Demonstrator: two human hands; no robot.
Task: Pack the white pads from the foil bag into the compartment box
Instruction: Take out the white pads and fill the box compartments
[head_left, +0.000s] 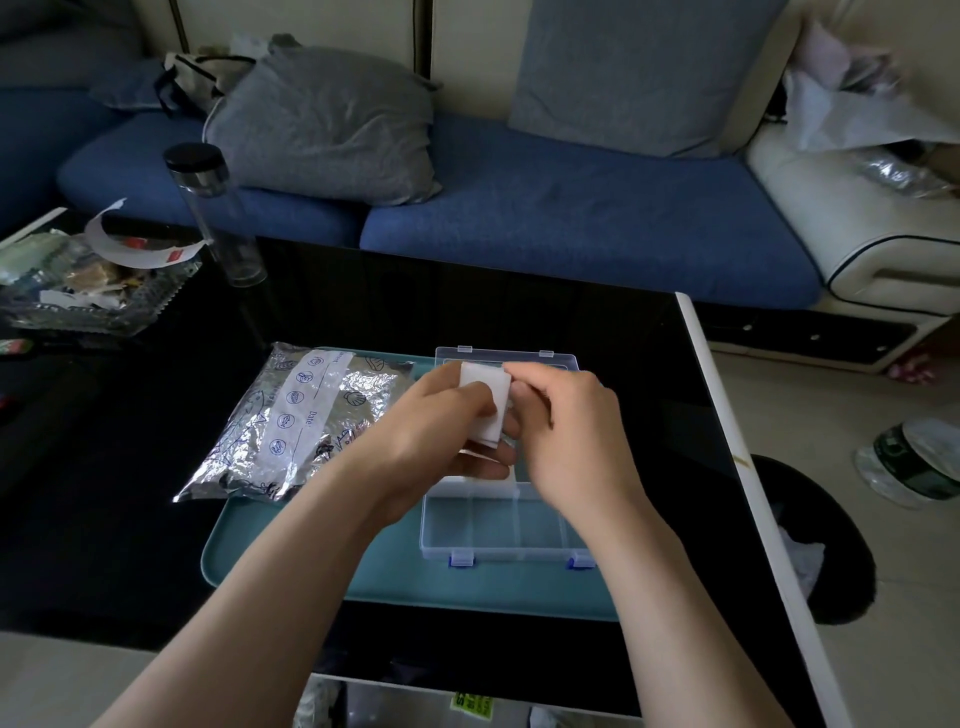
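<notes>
A clear plastic compartment box (498, 525) with blue latches lies open on a teal tray (291, 551), its lid (556, 359) folded back. My left hand (441, 431) grips a small stack of white pads (485, 400) above the box. My right hand (566, 431) pinches the top edge of that stack from the right. The silver foil bag (301, 421), printed with blue icons and a white label strip, lies flat on the tray's left part. The box compartments that show look empty; my hands hide the rear ones.
The tray sits on a black glass table (104, 493) with a white right edge (727, 441). A clear bottle with a black cap (213, 208) and a glass dish of scraps (88, 280) stand at the far left. A blue sofa with grey cushions (571, 208) runs behind.
</notes>
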